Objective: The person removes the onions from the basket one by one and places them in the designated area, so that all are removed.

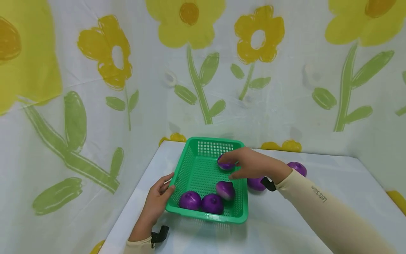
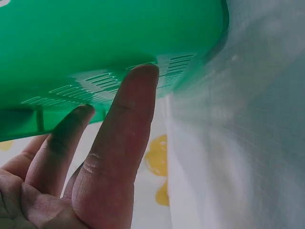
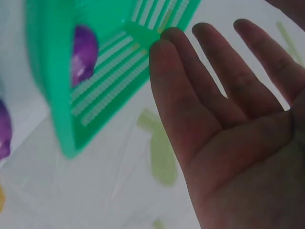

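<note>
A green plastic basket (image 1: 203, 169) holds several glossy purple onions. Two onions, a left one (image 1: 190, 200) and its neighbour (image 1: 212, 203), lie along the near wall, with a paler-sided onion (image 1: 225, 191) just behind them. Farther back, another onion (image 1: 224, 163) is partly covered by my right hand (image 1: 250, 163). That hand reaches over the basket's right rim with its fingers extended; the right wrist view shows its palm (image 3: 248, 157) bare. My left hand (image 1: 158, 195) is at the basket's left side, its thumb (image 2: 126, 129) and fingertips touching the outer wall from outside, fingers nearly straight.
To the right of the basket, one onion (image 1: 256, 183) sits close to its wall, partly behind my right wrist, and another onion (image 1: 297, 168) lies farther off. A white table (image 1: 320, 180) carries everything. Flower-printed cloth (image 1: 152, 106) hangs behind and on the left.
</note>
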A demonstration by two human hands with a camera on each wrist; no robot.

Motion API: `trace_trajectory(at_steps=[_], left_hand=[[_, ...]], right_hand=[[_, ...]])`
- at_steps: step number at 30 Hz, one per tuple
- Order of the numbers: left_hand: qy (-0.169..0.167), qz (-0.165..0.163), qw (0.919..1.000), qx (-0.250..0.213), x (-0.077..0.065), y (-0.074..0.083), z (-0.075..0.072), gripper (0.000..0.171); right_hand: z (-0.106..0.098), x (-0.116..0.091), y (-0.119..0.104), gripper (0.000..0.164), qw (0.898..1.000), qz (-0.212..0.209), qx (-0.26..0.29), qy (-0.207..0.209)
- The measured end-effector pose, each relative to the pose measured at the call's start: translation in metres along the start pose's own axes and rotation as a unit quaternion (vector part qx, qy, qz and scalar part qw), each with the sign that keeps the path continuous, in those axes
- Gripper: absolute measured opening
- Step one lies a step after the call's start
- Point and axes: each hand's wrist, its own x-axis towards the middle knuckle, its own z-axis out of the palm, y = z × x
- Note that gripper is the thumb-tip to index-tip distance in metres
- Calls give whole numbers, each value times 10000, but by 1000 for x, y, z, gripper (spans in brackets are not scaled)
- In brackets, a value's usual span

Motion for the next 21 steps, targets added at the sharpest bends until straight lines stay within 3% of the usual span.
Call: trace_trajectory(at_steps=[6,14,21], left_hand=[[25,72,10000,0,-1,-1,2,49],[44,25,10000,-37,1,-2,2,48],[36,46,10000,-75,0,-2,2,48]], right_hand=[[17,33,-12,60,9960,-59,429,-778],[44,70,-18,64,9774,11,1106,-1802],[61,95,-21,62,9643,232,1058,-2416]])
